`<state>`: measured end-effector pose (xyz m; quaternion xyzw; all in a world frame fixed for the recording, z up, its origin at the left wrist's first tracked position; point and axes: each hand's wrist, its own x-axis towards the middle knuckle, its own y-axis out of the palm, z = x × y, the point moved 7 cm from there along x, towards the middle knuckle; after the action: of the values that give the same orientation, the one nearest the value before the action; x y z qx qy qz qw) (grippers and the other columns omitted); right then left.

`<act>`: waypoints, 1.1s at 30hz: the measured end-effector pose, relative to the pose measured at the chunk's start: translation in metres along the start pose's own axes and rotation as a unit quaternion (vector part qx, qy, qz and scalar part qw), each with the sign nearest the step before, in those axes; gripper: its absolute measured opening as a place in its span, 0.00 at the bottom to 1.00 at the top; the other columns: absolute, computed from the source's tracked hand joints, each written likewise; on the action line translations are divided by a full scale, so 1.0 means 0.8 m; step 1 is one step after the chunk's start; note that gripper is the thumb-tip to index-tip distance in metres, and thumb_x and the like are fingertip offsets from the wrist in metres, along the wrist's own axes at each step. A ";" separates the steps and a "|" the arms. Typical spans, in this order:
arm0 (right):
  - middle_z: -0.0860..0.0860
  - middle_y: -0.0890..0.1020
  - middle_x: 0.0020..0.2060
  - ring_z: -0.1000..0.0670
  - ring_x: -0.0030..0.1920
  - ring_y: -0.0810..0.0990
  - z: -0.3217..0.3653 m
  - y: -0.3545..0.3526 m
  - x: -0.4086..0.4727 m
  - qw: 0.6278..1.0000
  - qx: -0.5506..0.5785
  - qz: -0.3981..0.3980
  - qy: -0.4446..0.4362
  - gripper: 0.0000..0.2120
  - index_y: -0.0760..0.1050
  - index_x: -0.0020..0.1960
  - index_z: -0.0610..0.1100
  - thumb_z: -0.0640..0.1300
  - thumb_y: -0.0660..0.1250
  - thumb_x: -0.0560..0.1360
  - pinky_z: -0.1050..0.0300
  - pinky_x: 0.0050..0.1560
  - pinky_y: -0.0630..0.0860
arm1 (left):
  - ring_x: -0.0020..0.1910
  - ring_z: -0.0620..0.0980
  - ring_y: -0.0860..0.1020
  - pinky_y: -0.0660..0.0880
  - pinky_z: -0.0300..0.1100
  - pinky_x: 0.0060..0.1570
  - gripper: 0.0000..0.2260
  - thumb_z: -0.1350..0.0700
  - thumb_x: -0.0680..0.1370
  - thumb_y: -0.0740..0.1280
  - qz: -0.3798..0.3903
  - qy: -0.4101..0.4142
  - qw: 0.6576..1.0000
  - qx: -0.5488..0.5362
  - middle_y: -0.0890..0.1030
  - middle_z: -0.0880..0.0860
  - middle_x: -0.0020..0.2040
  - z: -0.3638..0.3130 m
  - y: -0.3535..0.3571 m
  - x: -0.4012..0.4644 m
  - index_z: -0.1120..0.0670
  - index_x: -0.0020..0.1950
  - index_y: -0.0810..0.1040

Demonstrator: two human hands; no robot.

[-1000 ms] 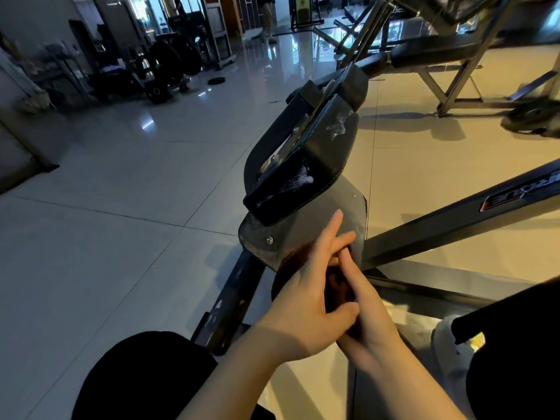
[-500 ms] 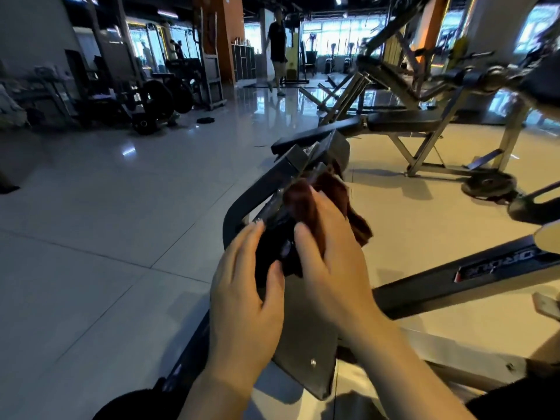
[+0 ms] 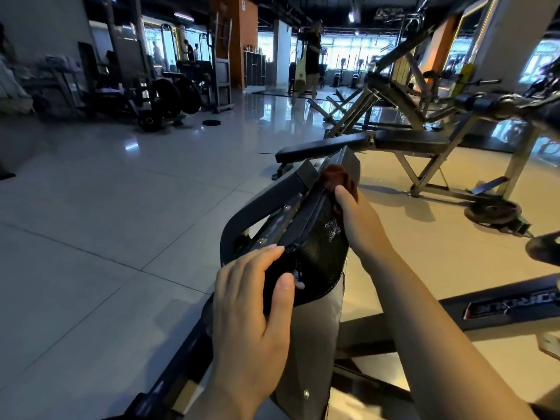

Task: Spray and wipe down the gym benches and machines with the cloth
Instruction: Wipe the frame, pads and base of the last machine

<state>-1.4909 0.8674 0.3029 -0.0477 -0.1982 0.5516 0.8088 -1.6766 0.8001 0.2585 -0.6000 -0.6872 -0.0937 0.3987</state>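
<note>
Half a second before, the cloth (image 3: 338, 181) was bunched midway along the pad (image 3: 312, 247); it had since travelled to the pad's far end, just past the right hand (image 3: 360, 222), whose curled fingers gripped and pressed it there. The left hand (image 3: 251, 310) had slid onto the pad's near end, fingers fairly straight along the top edge, thumb on the face, steadying it. White foam specks between the hands suggested the wipe was unfinished. No container was visible, and no spray bottle either.
</note>
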 end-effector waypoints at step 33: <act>0.68 0.61 0.72 0.64 0.72 0.58 0.056 0.042 -0.081 0.986 -0.103 0.038 -0.128 0.23 0.55 0.71 0.71 0.62 0.50 0.76 0.49 0.74 0.59 | 0.62 0.37 0.71 0.64 0.24 0.57 0.13 0.45 0.79 0.54 -0.023 -0.037 0.994 -0.105 0.76 0.34 0.58 0.002 -0.005 0.003 0.39 0.57 0.76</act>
<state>-1.5574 0.8153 0.3166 -0.0671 -0.3535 0.5602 0.7462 -1.6812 0.8017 0.2601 -0.6254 -0.7014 -0.1522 0.3061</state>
